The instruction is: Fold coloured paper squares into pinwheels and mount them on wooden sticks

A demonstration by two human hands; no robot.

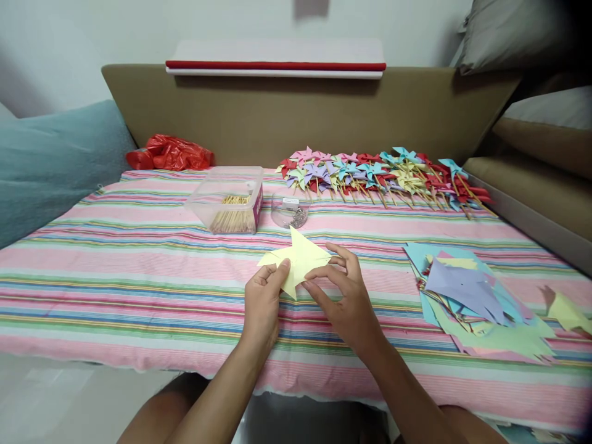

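A pale yellow paper pinwheel (pixel 303 254) is held up in front of me above the striped cloth, its pointed blades spread out. My left hand (pixel 264 296) is closed on it from the left, thumb pressed on the front of the paper. At its lower right edge my right hand (pixel 342 293) pinches the paper between thumb and fingers. Just beyond stands a round clear container (pixel 290 213) with small silvery pieces inside. To its left is a clear plastic box (pixel 226 185) holding many thin wooden sticks (pixel 231 219).
Many finished paper pinwheels on sticks (pixel 370 172) lie at the back right. A pile of cut coloured paper (pixel 467 290) is at the right, with a yellow paper piece (pixel 567 313) beyond it. A red plastic bag (pixel 173 153) sits back left, near a blue cushion (pixel 60 166).
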